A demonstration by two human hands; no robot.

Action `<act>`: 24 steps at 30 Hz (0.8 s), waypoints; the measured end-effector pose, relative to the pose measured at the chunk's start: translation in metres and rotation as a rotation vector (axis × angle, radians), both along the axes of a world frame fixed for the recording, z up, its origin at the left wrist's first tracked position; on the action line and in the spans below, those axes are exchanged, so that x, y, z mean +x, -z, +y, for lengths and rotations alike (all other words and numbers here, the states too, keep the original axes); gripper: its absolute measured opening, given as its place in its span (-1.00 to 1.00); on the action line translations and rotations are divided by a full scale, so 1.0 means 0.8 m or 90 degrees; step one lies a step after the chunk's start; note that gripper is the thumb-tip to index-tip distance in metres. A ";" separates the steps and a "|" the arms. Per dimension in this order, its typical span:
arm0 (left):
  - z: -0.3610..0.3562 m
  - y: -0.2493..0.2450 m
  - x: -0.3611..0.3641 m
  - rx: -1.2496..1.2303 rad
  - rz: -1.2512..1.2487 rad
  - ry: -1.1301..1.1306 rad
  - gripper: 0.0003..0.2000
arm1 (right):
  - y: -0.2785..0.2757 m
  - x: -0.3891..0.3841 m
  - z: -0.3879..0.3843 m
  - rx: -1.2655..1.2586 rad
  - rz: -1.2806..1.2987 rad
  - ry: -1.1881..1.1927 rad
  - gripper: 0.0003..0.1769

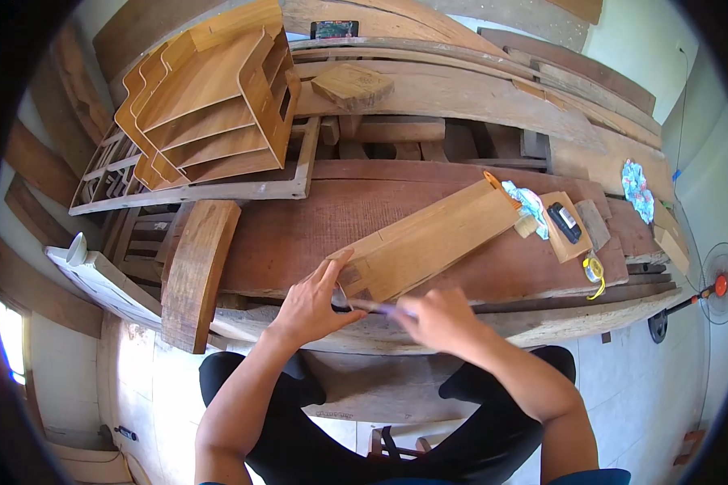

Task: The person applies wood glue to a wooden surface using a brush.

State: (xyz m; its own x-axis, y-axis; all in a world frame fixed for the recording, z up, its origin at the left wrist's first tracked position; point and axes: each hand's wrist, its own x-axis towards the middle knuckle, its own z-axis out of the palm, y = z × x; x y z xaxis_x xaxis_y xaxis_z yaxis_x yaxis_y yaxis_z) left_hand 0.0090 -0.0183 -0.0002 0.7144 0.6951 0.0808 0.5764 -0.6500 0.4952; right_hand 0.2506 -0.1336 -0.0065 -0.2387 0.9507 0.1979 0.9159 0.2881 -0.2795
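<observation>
Tan wood makes up the board [437,234] that we have before us; it lies aslant on the reddish plank [299,218], its near end beside our left hand [309,303] and its far end up toward the right. We hold our left fingers at that near end, the thumb spread apart from them. Between thumb and fingers sits a small shiny piece [340,299], too small to make out, and we cannot tell whether we grip it. Our right hand [443,319] is blurred, its fingers closed around a thin tool [380,308] whose tip points at the left hand, just off the board's near edge.

At the board's far end we see an orange tool [491,179], a crumpled cloth [529,206] and a small block [526,226]. Just right of these, a black gadget [565,222] rests on a wood offcut [572,252], with a tape measure [593,267] near it. A second cloth [637,191] lies farther right.

To our left, a tiered rack [210,73] stands on a wooden frame [303,166], and a thick beam [194,275] lies across the plank's left end. Beyond, we have a chunk of wood [352,86] and a phone [334,30].
</observation>
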 end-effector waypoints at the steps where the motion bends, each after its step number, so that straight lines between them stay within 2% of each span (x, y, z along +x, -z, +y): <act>1: -0.003 0.001 -0.001 -0.001 0.008 -0.001 0.06 | -0.007 0.007 0.006 0.001 0.019 0.018 -0.66; 3: -0.005 -0.002 0.001 0.004 0.011 -0.013 0.06 | -0.009 0.009 0.010 0.028 0.008 0.028 -0.65; 6: -0.003 0.001 -0.002 0.018 0.008 -0.016 0.07 | -0.013 0.003 0.010 -0.084 0.046 0.071 -0.62; 8: -0.004 -0.002 -0.003 0.001 0.035 -0.030 0.07 | -0.013 0.020 0.023 0.011 0.041 0.167 -0.59; 10: -0.004 -0.003 0.001 -0.003 0.039 -0.032 0.08 | -0.005 0.027 0.023 -0.017 0.035 0.117 -0.58; 12: -0.003 -0.003 -0.001 0.007 0.036 -0.024 0.08 | 0.005 0.013 0.013 -0.052 0.057 -0.008 -0.55; 13: -0.001 -0.005 0.000 0.004 0.036 -0.026 0.08 | 0.008 0.008 0.014 0.122 0.031 -0.057 -0.57; 16: -0.003 -0.003 0.000 -0.008 0.039 -0.026 0.08 | -0.023 0.023 0.028 -0.076 0.013 0.162 -0.60; 17: -0.004 -0.001 -0.001 -0.006 0.039 -0.025 0.08 | -0.008 0.037 0.030 0.031 -0.033 0.163 -0.61; 20: 0.000 -0.002 0.002 0.001 0.024 -0.024 0.06 | 0.001 0.022 0.015 0.003 0.066 0.044 -0.62; 22: -0.002 -0.003 -0.003 -0.005 0.037 -0.020 0.05 | -0.021 0.025 0.016 -0.041 0.064 0.116 -0.60; 24: -0.003 -0.005 0.002 -0.013 0.039 -0.025 0.04 | -0.020 0.045 0.031 0.006 -0.034 0.220 -0.61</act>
State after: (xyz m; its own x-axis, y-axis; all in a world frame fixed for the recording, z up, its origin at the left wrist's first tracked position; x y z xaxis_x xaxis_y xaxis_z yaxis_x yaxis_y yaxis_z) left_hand 0.0103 -0.0207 0.0037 0.6893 0.7241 0.0240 0.6309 -0.6162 0.4714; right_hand 0.2866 -0.1090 0.0093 0.0864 0.9753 0.2034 0.9731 -0.0389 -0.2269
